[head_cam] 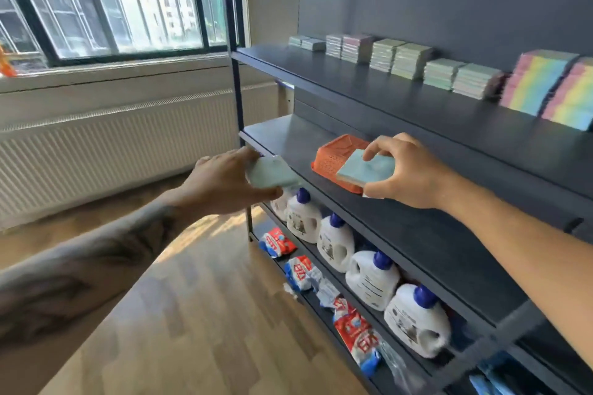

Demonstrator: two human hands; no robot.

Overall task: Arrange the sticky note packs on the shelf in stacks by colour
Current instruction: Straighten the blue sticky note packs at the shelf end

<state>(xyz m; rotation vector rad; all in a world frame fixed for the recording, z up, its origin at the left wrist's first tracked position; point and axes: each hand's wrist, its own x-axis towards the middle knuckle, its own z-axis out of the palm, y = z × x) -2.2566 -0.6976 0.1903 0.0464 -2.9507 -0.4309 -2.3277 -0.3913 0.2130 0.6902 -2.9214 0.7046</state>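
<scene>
I am holding one sticky note pack in each hand, in front of the middle shelf [401, 228]. My left hand [221, 186] is curling its fingers and thumb around a pale green pack [272, 173], just off the shelf's left end. My right hand [407, 170] is pinching a pale blue pack [365, 170] by its edges, fingers on top and thumb below. I am holding the blue pack right over the orange basket [337, 154], which is sitting on the middle shelf. I think I am taking the packs out of the basket, one per hand, so I can carry two at once.

The stacks are waiting on the top shelf [369, 86], lined up along the back wall. I am seeing pale blue-green stacks [306, 42] at the far left, then pinkish stacks [353, 47], then pale green stacks [399, 59], then mint green stacks [460, 78]. At the far right, rainbow packs [539, 83] are leaning up on their edges.

The front edge of the top shelf is hanging just above my hands, so I think I must pull back a little before lifting. Down below, white detergent bottles [335, 240] and red and white bags [279, 242] are sitting on the lower shelf, well clear of my hands.
</scene>
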